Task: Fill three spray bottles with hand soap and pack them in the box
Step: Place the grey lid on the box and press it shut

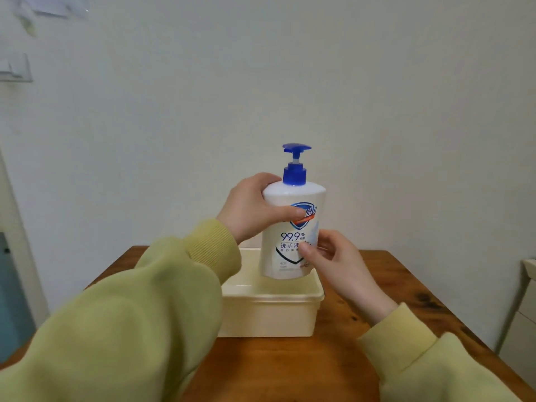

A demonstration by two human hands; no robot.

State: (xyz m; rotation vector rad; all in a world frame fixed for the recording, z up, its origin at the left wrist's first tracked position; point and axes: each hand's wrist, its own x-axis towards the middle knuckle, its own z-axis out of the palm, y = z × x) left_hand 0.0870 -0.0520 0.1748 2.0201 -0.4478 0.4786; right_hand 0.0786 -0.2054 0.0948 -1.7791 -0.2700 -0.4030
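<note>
A large white hand soap bottle (291, 250) with a blue pump head stands upright, held above the cream plastic box (272, 311) on the wooden table. My left hand (249, 208) grips the bottle's upper left shoulder, thumb across the label. My right hand (336, 256) holds its lower right side, thumb on the label and fingers behind. The inside of the box is mostly hidden by my left sleeve and the bottle. No spray bottles are in view.
The brown wooden table (385, 288) stands against a plain pale wall. A white cabinet (522, 323) sits just past the table's right edge. My green sleeves cover the table's near left and near right parts.
</note>
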